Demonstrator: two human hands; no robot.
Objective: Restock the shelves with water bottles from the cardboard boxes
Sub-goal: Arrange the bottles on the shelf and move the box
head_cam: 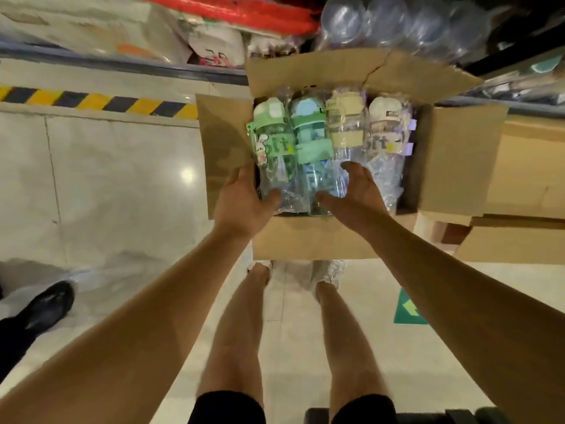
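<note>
Four water bottles [330,148] lie side by side in the open cardboard box [308,240] on the floor, caps toward the shelves: two green ones at left, a cream-yellow one, then a white-capped purple one at right. Each looks wrapped in clear film, so probably slick and crinkly; bodies are clear plastic, likely empty and light, stiff enough to squeeze a bit. Best hold is round the clear barrel near the base end, or up at the cap band where film is tighter; stickers and straps on the sides may snag. Left hand [244,203] has its fingers curled over the box's left wall, thumb lying on the leftmost green bottle. Right hand [351,194] is open, fingers spread over the middle bottles' lower ends, gripping nothing that I can tell. Box flaps stand open on all sides: far flap [351,71] leans toward the shelf, right flap [458,154] covers more cardboard boxes [519,179]. Bottles are packed tight, touching, so lift straight up. Room is open above the box and on the tiled floor [107,179] to the left; a hazard-striped edge [91,101] runs along the shelf base. Someone's black shoe [49,304] sits at lower left, well apart.
</note>
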